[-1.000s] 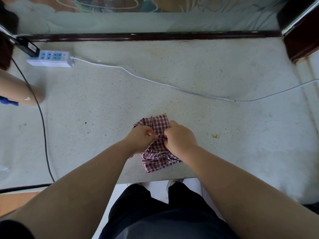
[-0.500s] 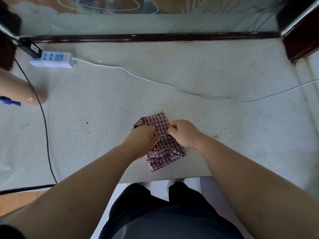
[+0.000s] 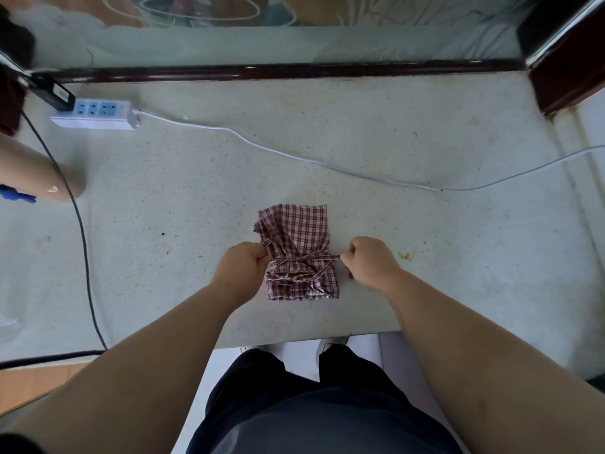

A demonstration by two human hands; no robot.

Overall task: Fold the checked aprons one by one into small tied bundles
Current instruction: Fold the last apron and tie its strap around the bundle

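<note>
Apron (image 3: 294, 229): a small checked bundle lying flat on the table, just below the frame's centre.
Strap (image 3: 322, 257): wrapped across the bundle's middle, pulled taut to both sides.
Left hand (image 3: 240, 268): fingers curled, pinching one strap end at the bundle's left edge.
Right hand (image 3: 370, 260): fist clamped on the other strap end, just right of the bundle.
Table (image 3: 425, 152): pale, speckled.
Power strip (image 3: 95, 114): upper left; its white cable (image 3: 294, 155) trails to the right.
Black cable (image 3: 83, 244): runs down the left side.
</note>
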